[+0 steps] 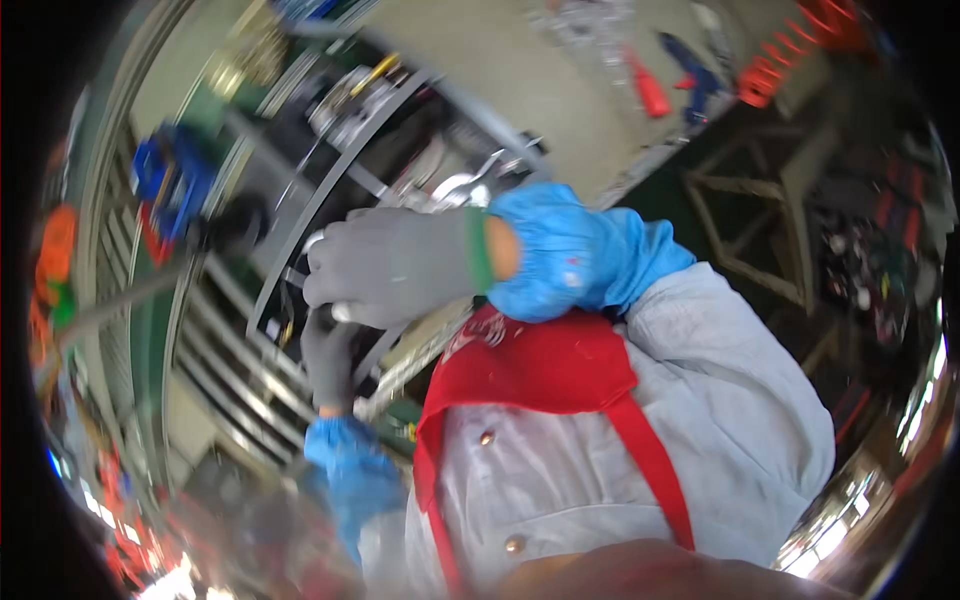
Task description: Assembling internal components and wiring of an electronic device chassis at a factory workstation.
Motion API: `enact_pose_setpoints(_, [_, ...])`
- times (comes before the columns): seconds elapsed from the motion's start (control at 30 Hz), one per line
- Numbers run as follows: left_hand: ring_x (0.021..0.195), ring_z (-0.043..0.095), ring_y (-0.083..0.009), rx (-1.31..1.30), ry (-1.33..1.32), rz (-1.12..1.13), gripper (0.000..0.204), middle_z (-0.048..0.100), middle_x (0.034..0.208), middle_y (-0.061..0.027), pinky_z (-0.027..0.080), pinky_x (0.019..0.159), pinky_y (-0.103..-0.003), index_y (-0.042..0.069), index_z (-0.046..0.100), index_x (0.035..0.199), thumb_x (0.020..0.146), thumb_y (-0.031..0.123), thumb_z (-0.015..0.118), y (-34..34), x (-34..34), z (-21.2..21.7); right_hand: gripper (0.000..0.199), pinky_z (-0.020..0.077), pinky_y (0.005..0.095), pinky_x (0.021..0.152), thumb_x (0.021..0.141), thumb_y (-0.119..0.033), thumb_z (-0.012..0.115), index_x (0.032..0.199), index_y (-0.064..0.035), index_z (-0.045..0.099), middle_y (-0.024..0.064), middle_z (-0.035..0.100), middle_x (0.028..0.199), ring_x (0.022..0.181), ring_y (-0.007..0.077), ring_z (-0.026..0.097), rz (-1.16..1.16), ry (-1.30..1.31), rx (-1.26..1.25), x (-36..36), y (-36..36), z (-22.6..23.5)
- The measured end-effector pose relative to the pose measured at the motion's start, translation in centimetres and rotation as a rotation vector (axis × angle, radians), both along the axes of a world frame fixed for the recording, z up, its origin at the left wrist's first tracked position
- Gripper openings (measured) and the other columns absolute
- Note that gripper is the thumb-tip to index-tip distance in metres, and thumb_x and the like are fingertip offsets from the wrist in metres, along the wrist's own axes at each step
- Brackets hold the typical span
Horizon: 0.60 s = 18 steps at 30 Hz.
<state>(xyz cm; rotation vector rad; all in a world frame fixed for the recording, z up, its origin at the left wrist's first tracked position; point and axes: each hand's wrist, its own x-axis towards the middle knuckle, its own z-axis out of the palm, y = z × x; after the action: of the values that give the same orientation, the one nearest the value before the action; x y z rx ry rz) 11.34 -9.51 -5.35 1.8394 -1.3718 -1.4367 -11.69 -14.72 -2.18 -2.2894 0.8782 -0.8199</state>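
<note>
My right hand (pixel 395 265), in a grey knit glove with a green cuff and pale fingertips, reaches across in front of my body. Its fingers are bent and closed, but whatever they hold is hidden. Just below it, touching or nearly touching its fingertips, is my left hand (pixel 330 362) in a matching grey glove. The left fingers are mostly covered by the right hand. Both wrists have blue sleeve covers (pixel 560 250). Under the hands lies a grey-edged metal tray (pixel 345 165) with compartments of shiny metal parts and tools, blurred by motion.
On the pale bench top (pixel 480 45) lie a red-handled tool (pixel 648 85) and a dark blue tool (pixel 692 80) near a coiled orange hose (pixel 790 60). A blue clamp-like device (pixel 175 180) stands to the left, above slatted metal racks (pixel 235 375). A wooden frame (pixel 755 190) is at right.
</note>
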Motion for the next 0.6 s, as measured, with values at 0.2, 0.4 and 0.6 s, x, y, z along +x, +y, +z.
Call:
enact_pose_setpoints(0.2, [0.055,0.047,-0.0064,0.108,-0.112,-0.07,0.019,0.055,0.069,0.0011,0.037,0.049,-0.021,0.003,0.058,0.085,0.08,0.014,0.073,-0.2,0.8,-0.8,0.03,0.052,0.0335,0.085,0.089,-0.018,0.062,0.113,-0.0001,0.064,0.0113,0.066,0.104,0.093,0.02,0.065,-1.108,-0.754,0.494,-25.0,8.2,-1.4])
enact_pose_setpoints(0.4, [0.055,0.049,-0.0068,0.154,-0.129,-0.034,0.018,0.058,0.072,-0.0005,0.04,0.05,-0.021,0.002,0.059,0.087,0.081,0.014,0.07,-1.2,-1.1,0.8,0.031,0.0535,0.0465,0.084,0.093,-0.02,0.055,0.116,0.0003,0.052,0.0184,0.059,0.109,0.11,0.0313,0.056,-1.536,-1.672,0.628,-50.5,11.5,-14.5])
enact_pose_setpoints(0.6, [0.049,0.049,-0.0083,0.161,-0.419,0.044,0.017,0.056,0.066,-0.0003,0.04,0.044,-0.022,0.006,0.056,0.081,0.079,0.012,0.071,-0.6,-0.1,0.1,0.032,0.0519,0.0457,0.08,0.09,-0.018,0.055,0.116,0.0002,0.051,0.019,0.056,0.105,0.105,0.031,0.054,-1.749,-1.865,0.494,-62.8,2.5,-20.7])
